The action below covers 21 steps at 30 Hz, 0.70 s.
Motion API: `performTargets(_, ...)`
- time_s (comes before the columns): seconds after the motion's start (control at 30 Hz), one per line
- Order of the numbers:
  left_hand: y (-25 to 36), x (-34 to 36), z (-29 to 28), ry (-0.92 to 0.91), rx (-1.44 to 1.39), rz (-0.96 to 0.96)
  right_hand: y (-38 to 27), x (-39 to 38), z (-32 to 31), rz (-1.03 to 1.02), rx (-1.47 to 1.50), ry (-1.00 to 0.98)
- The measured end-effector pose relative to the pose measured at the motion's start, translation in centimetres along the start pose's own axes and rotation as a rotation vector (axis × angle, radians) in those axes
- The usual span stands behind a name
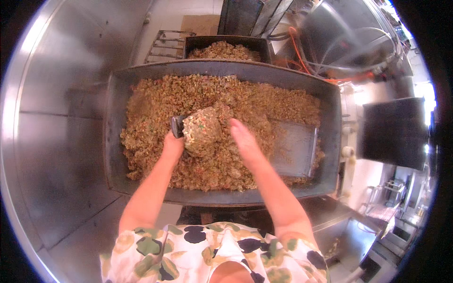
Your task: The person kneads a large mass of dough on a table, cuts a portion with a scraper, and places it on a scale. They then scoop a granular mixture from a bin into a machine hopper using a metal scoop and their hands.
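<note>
A brown, crumbly mixture (165, 94) with green and orange bits fills most of a large grey metal trough (330, 155). My left hand (173, 145) is closed around a dark container (177, 126) over the middle of the trough. A heaped lump of the mixture (202, 132) covers most of it, so its full shape is hidden. To the right of this lump, my right hand (243, 137) is held edge-on above the mixture, fingers stretched out and holding nothing. A shallow clear tray (292, 167) lies on the mixture at the trough's right side.
Behind the trough stands a smaller dark bin (264, 46) with more mixture. A metal rack (165, 47) is to its left. Shiny metal panels (56, 118) line the left side. Orange cable (297, 49) and a dark square panel (394, 133) are at the right.
</note>
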<state>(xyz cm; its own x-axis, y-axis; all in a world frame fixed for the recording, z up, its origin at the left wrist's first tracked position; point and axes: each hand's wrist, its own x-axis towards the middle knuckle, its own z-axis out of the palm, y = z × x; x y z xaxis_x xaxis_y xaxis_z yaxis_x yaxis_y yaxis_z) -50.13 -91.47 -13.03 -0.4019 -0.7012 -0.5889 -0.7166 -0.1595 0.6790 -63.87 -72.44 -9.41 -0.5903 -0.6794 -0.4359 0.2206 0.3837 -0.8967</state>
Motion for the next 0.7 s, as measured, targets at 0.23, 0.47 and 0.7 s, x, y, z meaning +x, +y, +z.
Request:
performTargets(0.23, 3.1, -5.4, 0.2, -0.037, 0.063, 0.333, 3.6, 2.8, 4.1, 0.145, 1.163, -0.012)
performTargets(0.47, 8.7, -10.9, -2.5, -0.155, -0.381, 0.549, -0.6, -2.4, -0.1, -0.191, 1.337, 0.249)
performTargets(0.7, 4.3, -9.5, -7.3, -0.212, -0.371, 0.411, -1.1, -8.1, -1.6, -0.370, 1.737, 0.266)
